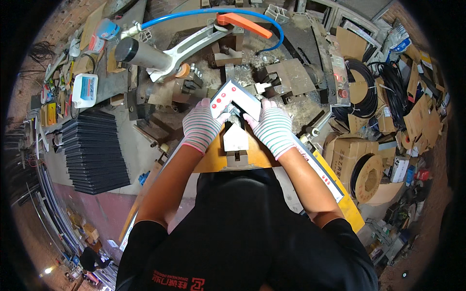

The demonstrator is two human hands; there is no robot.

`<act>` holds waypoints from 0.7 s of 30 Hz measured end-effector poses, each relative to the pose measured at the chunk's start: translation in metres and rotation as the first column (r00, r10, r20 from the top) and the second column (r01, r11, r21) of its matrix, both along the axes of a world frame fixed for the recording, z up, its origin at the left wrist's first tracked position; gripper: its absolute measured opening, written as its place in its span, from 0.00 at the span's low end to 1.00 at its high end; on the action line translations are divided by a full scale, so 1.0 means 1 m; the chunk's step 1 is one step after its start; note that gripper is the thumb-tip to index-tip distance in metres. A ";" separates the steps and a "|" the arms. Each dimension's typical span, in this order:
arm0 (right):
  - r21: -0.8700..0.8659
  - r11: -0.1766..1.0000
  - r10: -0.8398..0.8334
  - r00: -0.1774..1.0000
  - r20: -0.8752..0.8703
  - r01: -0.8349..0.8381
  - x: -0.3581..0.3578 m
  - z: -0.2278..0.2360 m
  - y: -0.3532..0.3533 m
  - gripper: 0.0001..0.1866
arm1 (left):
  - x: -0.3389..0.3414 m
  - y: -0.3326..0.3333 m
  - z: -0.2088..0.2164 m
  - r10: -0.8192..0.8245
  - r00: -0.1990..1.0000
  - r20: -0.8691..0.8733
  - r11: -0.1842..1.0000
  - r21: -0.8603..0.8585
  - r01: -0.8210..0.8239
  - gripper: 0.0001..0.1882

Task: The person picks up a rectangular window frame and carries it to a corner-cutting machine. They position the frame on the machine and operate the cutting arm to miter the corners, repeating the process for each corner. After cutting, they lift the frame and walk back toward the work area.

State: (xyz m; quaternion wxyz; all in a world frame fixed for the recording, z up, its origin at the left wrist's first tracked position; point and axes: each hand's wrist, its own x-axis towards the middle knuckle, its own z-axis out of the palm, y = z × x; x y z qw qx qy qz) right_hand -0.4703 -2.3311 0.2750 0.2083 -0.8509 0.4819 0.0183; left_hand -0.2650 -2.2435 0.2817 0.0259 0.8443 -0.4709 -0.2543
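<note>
Two long metal profiles meet in an L-shaped corner (232, 92), its point facing away from me, under a white film with red round marks. My left hand (203, 125), in a white glove with green stripes, is closed round the left profile beside the corner. In a matching glove, my right hand (273, 125) grips the right profile (323, 174) the same way. Both thumbs point inward, near the inside of the corner. Between the hands sits a pointed metal block (236, 139) on the machine's yellow plate (208, 157). The gloves hide part of both profiles.
Over the machine bed reach a metal arm (194, 46) with a black-capped cylinder, an orange lever (244, 24) and a blue hose (208, 10). Black strips (94, 150) are stacked at left near a white jug (85, 90). Cardboard boxes (347, 157) and cable coils (364, 92) crowd the right.
</note>
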 end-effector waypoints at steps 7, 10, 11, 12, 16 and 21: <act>0.029 0.999 -0.025 0.993 -0.117 0.028 0.009 0.001 0.000 0.47 | 0.009 0.003 -0.001 -0.042 0.995 -0.086 0.995 -0.096 0.034 0.31; 0.036 0.998 -0.038 0.989 -0.141 0.043 0.012 0.004 0.000 0.50 | 0.011 0.001 0.001 -0.013 0.990 -0.137 1.000 -0.022 0.010 0.31; 0.027 0.999 -0.036 0.987 -0.155 0.041 0.013 0.004 0.001 0.49 | 0.011 0.000 0.002 -0.013 0.992 -0.123 1.000 -0.015 0.011 0.31; 0.019 0.999 -0.035 0.986 -0.164 0.039 0.013 0.005 0.001 0.49 | 0.011 0.000 0.002 -0.013 0.990 -0.144 1.000 -0.004 0.013 0.31; 0.012 0.998 -0.058 0.979 -0.196 0.062 0.015 0.005 0.003 0.50 | 0.013 0.000 0.003 -0.045 0.986 -0.159 0.999 -0.018 0.042 0.30; 0.024 0.995 -0.090 0.976 -0.200 0.097 0.018 0.005 0.003 0.50 | 0.013 0.003 -0.002 -0.082 0.991 -0.109 0.992 -0.105 0.071 0.32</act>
